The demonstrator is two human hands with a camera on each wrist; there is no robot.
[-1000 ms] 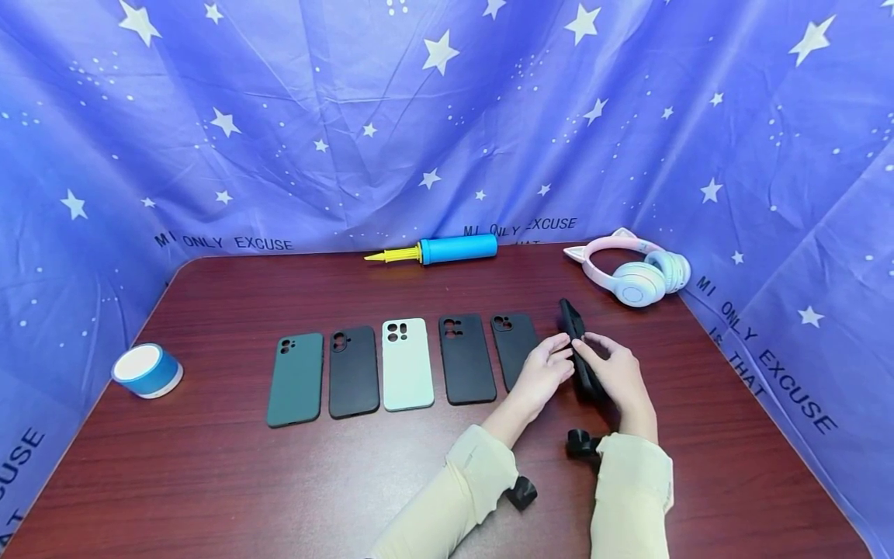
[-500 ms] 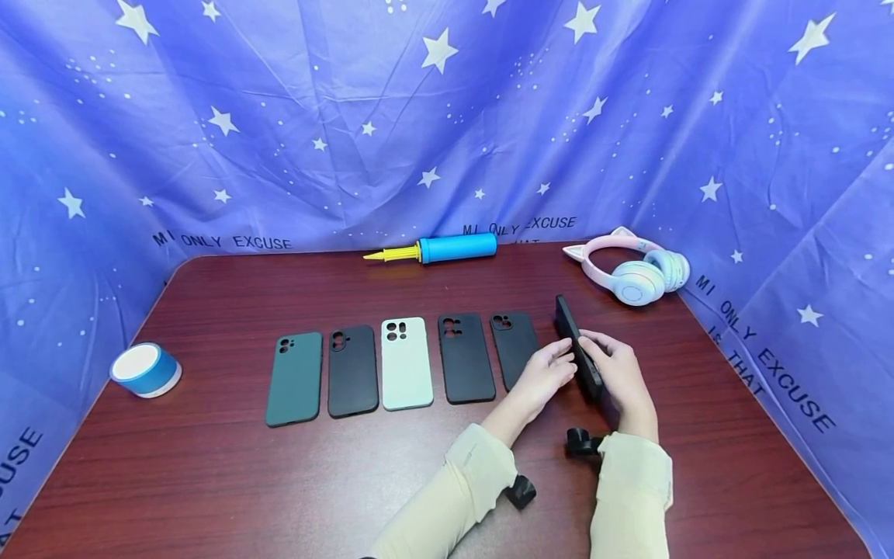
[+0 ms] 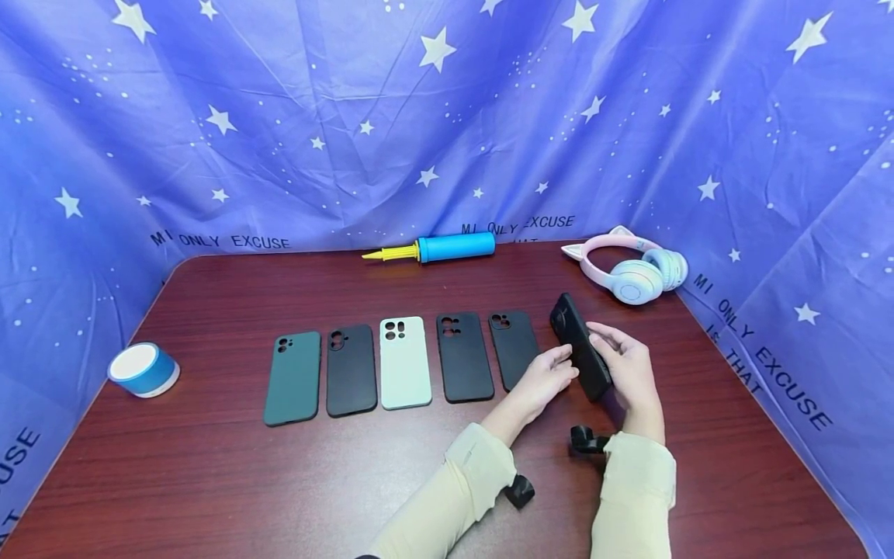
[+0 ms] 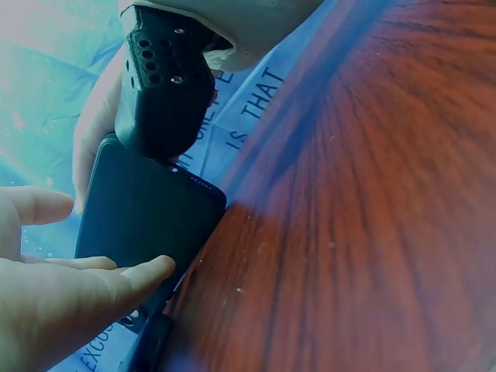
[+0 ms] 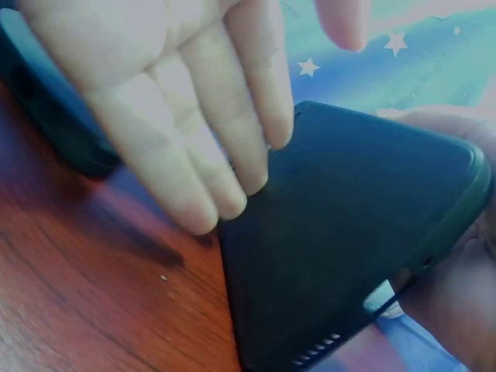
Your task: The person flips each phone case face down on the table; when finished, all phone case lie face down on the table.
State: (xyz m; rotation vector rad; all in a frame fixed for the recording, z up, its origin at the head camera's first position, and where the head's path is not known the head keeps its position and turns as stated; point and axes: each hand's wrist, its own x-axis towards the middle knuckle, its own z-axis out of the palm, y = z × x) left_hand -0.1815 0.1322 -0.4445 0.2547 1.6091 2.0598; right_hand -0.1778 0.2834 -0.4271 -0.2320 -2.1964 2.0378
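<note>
While the row of five phone cases lies flat, a sixth black phone case [image 3: 581, 345] stands tilted on its lower end on the tabletop [image 3: 209, 481], at the right end of the row, just beside the nearest flat black case [image 3: 513, 348]. The right hand [image 3: 628, 369] holds this tilted case from its right side, fingers curled round the edge; most of that hand's grip is hidden behind the case in the head view, and in the right wrist view only part of the palm shows under the case [image 5: 364, 248]. The left hand [image 3: 548, 376] rests straight, relaxed fingers against the case's left face; the left wrist view shows its fingertips [image 4: 147, 271] touching the dark surface [image 4: 143, 217]. Whether a phone sits inside the case cannot be told. The left hand covers the lower right corner of the nearest flat case.

Further left lie another black case [image 3: 460, 356], a white case [image 3: 404, 362], a black case [image 3: 351, 369] and a dark green case [image 3: 292, 377]. At the tabletop's far edge are a blue pump [image 3: 436, 248] and pink headphones [image 3: 632, 268]; a blue-and-white roll [image 3: 143, 369] sits far left. Both wrist views are blurred and colour-shifted.
</note>
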